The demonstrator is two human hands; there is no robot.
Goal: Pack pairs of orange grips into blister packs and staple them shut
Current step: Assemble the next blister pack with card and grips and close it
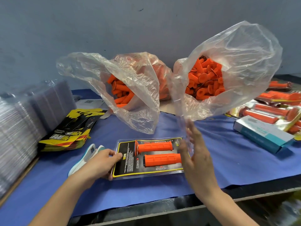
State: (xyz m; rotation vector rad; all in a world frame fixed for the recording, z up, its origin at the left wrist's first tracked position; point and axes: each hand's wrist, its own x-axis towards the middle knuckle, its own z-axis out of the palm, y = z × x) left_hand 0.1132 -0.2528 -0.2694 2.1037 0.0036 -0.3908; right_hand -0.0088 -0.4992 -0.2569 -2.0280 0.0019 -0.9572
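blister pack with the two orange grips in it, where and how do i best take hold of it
Pinch the flat left border of the blister pack, coming from the left, thumb on top and fingers beneath, as the left hand does. It lies flat on the blue cloth and the orange grips bulge in its middle, so likely only the thin rim offers a hold.

Orange grips (154,147), blue table cover (228,160), yellow-black cards (68,129)
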